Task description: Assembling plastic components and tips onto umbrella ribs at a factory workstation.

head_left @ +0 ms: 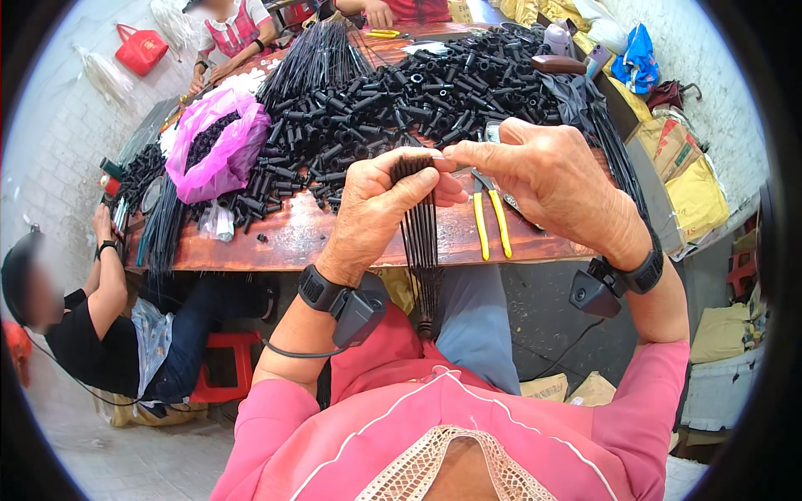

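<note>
My left hand (380,204) is closed around the upper end of a bundle of thin black rods (420,242), whose dark tips stick up between thumb and fingers. The bundle hangs past the table edge and narrows to a dark end piece over my lap. My right hand (551,179) reaches in from the right with fingers bent, its fingertips meeting those of my left hand by the rod tips. Whatever it pinches there is too small or hidden to make out. Yellow-handled pliers (491,219) lie on the table just below my right hand.
A large heap of black tubular plastic parts (376,104) covers the reddish wooden table (292,238). A pink plastic bag (219,150) and more rod bundles (313,63) lie among them. Co-workers sit at the left and far side. A red stool (225,367) stands lower left.
</note>
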`<state>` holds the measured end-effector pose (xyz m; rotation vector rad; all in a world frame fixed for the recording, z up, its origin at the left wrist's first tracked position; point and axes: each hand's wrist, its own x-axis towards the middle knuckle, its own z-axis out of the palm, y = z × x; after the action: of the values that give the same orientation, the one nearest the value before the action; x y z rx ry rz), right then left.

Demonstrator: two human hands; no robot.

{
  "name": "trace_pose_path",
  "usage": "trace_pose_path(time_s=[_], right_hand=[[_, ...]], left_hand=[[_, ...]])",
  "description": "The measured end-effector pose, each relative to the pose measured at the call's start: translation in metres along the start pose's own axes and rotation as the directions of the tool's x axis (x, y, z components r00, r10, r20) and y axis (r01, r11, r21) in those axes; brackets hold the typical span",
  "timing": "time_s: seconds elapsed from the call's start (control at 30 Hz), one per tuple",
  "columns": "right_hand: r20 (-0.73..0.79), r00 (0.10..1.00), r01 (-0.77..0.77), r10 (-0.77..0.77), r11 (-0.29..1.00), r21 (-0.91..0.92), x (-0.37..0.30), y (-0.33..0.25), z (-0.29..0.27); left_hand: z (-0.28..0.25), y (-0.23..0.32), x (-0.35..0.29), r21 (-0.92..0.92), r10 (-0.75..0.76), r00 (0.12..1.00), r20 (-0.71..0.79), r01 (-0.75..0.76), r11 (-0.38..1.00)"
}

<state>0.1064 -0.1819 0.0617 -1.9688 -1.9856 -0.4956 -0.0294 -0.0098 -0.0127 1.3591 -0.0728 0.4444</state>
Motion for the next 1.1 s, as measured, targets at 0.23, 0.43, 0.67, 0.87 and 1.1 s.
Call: trace_pose_path(time_s=[0.23,0.43,0.67,0.87,1.1], right_hand=[[-0.024,1.000,-0.012,0.013,0.998,0.062,0.0000,0.0033,0.0072],[-0.026,1.000,-0.001,0.002,0.999,0.049,0.0001,0.0047,0.0073],[-0.038,0.999,-0.006,0.011,0.993,0.115,-0.0008,0.0070,0.0086],[-0.059,0.998,-0.022,0.030,0.990,0.138,-0.0011,0.0086,0.0085],[-0.044,0.999,-0.010,0.014,0.995,0.102,0.0020,0.0052,0.0071]], left_hand=[[-0.0016,0.0003,0.0003,0.058,0.021,1.000,0.000,-0.021,0.998],[-0.0035,-0.0013,0.0004,0.077,0.023,1.000,-0.008,-0.023,0.997],[0.0026,0.0039,-0.0011,0.114,0.026,1.000,-0.006,-0.025,0.993],[-0.0003,0.0032,-0.0012,0.084,0.026,0.999,-0.019,-0.025,0.996],[-0.0001,0.0046,-0.0013,0.084,0.025,1.000,-0.009,-0.024,0.996]])
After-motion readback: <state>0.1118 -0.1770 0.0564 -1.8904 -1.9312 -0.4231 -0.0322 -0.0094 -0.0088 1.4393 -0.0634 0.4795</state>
